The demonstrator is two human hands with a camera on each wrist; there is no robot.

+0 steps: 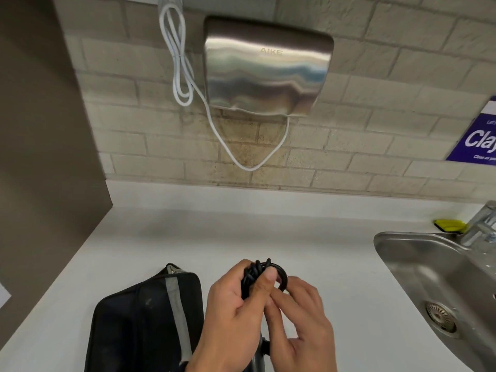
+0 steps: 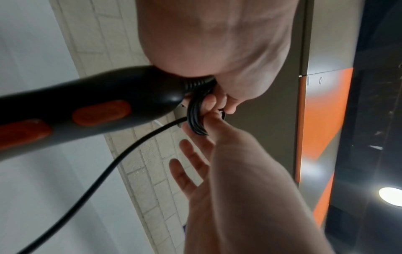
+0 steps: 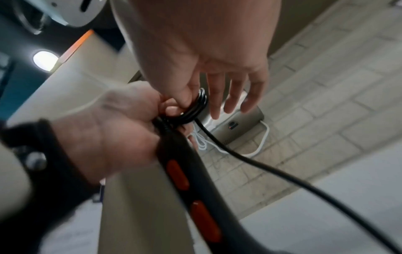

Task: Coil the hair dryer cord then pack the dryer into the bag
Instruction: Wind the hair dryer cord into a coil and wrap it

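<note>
Above the white counter my left hand grips a small coil of black cord, thumb pressed over the loops. My right hand pinches the same coil from the right with thumb and forefinger, its other fingers straight. The hair dryer's black handle with orange buttons hangs just below the coil; the dryer's head is out of sight. One loose strand of cord trails down from the coil beside the handle. A black bag with a grey stripe lies on the counter left of my hands.
A steel sink with a faucet and a yellow sponge is at the right. A steel wall hand dryer with a white cable hangs on the brick wall. A brown partition bounds the left.
</note>
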